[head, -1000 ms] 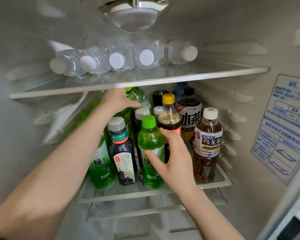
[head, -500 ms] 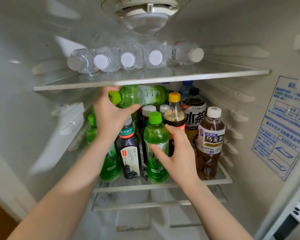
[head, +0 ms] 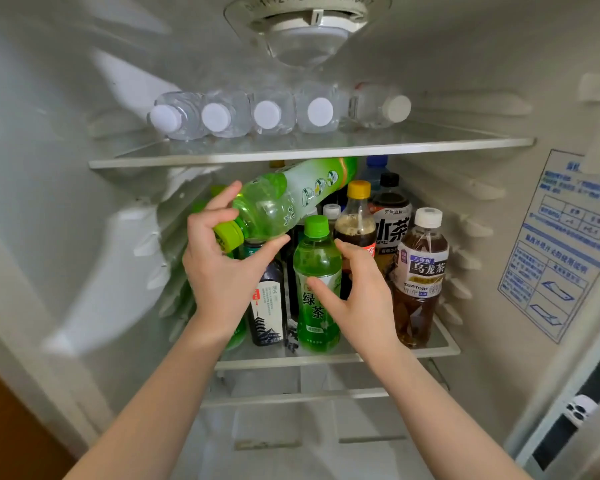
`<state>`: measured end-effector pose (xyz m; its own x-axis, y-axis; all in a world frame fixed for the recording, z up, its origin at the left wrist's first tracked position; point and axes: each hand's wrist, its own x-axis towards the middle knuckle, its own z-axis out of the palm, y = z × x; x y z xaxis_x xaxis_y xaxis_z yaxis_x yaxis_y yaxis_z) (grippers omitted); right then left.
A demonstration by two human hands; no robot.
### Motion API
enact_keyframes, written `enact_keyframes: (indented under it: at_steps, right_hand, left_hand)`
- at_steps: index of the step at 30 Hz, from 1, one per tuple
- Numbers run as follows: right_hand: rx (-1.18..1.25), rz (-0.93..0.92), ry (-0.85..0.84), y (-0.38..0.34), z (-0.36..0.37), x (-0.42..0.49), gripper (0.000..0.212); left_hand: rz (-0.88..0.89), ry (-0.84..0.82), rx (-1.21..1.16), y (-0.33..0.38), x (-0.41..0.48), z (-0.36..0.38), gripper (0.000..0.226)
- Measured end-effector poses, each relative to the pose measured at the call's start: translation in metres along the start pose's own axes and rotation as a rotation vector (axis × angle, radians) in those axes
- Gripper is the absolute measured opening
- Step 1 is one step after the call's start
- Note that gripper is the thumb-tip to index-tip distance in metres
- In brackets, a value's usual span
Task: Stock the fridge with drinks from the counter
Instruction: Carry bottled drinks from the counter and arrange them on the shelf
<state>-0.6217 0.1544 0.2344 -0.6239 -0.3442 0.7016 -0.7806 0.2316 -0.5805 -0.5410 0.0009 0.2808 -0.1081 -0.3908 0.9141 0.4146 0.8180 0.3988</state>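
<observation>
My left hand (head: 222,261) grips the neck end of a large green tea bottle (head: 291,199), which lies tilted on its side above the standing drinks, cap toward me, just under the glass upper shelf (head: 312,152). My right hand (head: 357,299) curls round a small upright green tea bottle (head: 317,282) at the front of the middle shelf (head: 340,355). Beside it stand a dark-labelled tea bottle (head: 267,313), a yellow-capped cola bottle (head: 355,223) and a brown oolong tea bottle (head: 420,278).
Several clear water bottles (head: 267,114) lie on their sides on the upper shelf, caps facing out. A thermostat dial (head: 307,22) sits in the fridge ceiling. A blue-printed sticker (head: 565,237) covers the right wall. More bottles stand at the back of the middle shelf.
My left hand has drawn the large green bottle from among the standing drinks, tipped it onto its side and pulled it toward me. My right hand stays on the small green bottle.
</observation>
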Motion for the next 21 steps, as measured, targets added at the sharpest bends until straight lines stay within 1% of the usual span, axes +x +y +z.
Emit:
enact_keyframes:
  at_steps: [4,8,10,15,18,21]
  right_hand:
    - [-0.02,-0.016,0.002,-0.002,0.0,-0.001,0.063]
    - [-0.052,-0.033,-0.027,0.0,-0.003,-0.003,0.067]
    - [-0.073,-0.037,-0.047,0.003,-0.005,-0.005,0.069]
    - [-0.09,-0.041,-0.066,0.005,-0.004,-0.006,0.07]
    - [-0.103,-0.047,-0.057,0.006,-0.002,-0.007,0.071]
    - [-0.107,-0.045,-0.06,0.006,-0.001,-0.008,0.072]
  left_hand:
    - [-0.007,0.004,-0.026,0.007,-0.004,-0.001,0.059]
    - [0.051,0.006,-0.008,0.009,-0.012,-0.005,0.057]
    - [0.051,0.025,-0.007,0.008,-0.016,-0.01,0.057]
    - [0.116,0.043,-0.007,0.007,-0.02,-0.024,0.067]
    - [0.135,0.023,-0.011,0.008,-0.021,-0.029,0.06]
    - [0.144,-0.008,-0.025,0.009,-0.021,-0.034,0.062]
